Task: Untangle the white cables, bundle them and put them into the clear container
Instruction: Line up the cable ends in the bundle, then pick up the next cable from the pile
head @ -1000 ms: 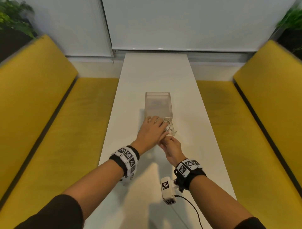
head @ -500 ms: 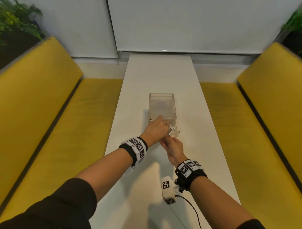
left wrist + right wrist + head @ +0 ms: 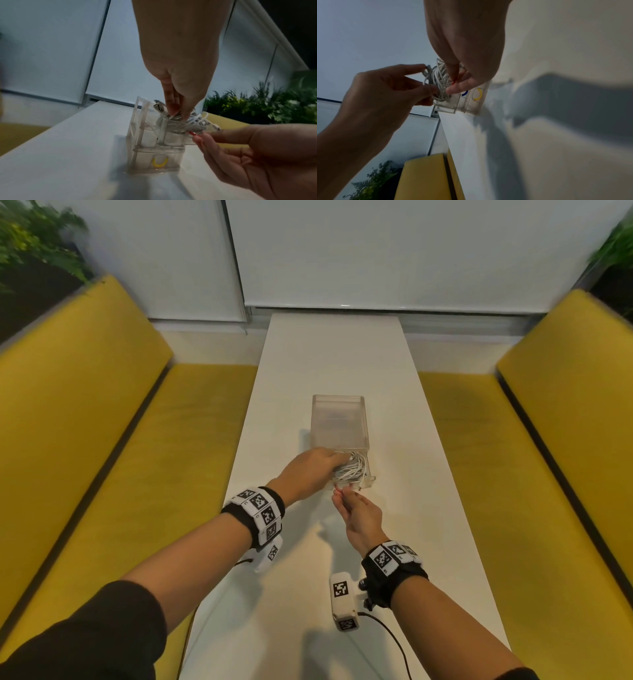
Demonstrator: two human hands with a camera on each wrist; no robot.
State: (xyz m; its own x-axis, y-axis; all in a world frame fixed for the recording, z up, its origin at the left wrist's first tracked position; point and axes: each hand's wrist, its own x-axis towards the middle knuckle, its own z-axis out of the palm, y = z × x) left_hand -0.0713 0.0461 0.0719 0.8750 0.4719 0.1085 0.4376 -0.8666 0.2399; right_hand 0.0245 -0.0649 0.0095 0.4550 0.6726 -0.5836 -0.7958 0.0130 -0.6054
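One container point(image 3: 339, 419) on desk point(image 3: 335, 354), one cable bundle point(image 3: 351, 470) inside. Left grip point(image 3: 310, 470) grasps bundle; right grip point(image 3: 359, 513) pinches red piece point(image 3: 192, 133).

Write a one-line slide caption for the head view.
Left hand presses the white cable bundle into the clear container; right hand steadies it.

There are two hands: the left hand point(image 3: 310, 470) and the right hand point(image 3: 359, 513). There is one clear container point(image 3: 339, 422) in the middle of the head view. There is one bundle of white cables point(image 3: 352, 470); how many cables are in it cannot be told. There is one white table point(image 3: 335, 354). There are two yellow benches, one at the left point(image 3: 102, 422) and one at the right point(image 3: 548, 422). There are two green plants, one in the upper left point(image 3: 30, 241) and one in the upper right point(image 3: 616, 251). Each wrist has one band, so two wrist bands point(image 3: 262, 513).
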